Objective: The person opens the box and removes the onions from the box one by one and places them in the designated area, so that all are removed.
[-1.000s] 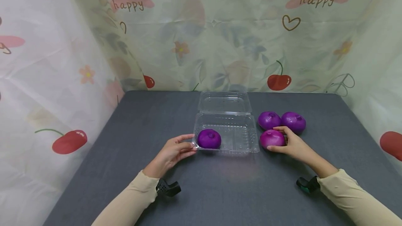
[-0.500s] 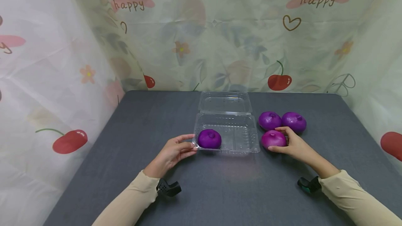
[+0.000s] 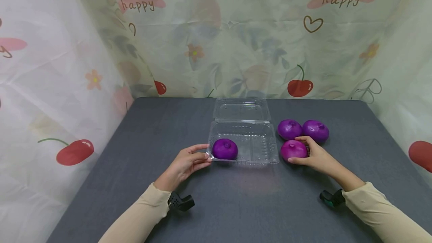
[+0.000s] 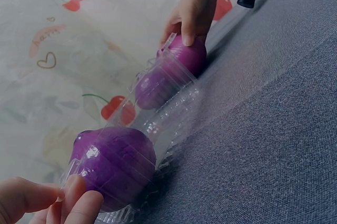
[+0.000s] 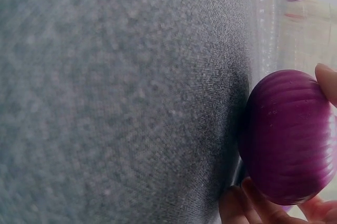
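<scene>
A clear plastic clamshell box lies opened on the table, its lid folded back. In its front left corner sits one purple onion. My left hand pinches the box's front left rim between thumb and fingers, as the left wrist view also shows. Just right of the box, my right hand holds a pinkish-purple onion, thumb on the near side and fingers on the far side. This onion is low, at or close to the tabletop; a gap under it cannot be told.
Two more purple onions, a left one and a right one, sit side by side behind the held onion. The grey cloth-covered table ends at a printed curtain at the back and sides.
The right hand and its onion have shifted very slightly right since a second ago. The left hand, the box and the other onions stay as they were.
</scene>
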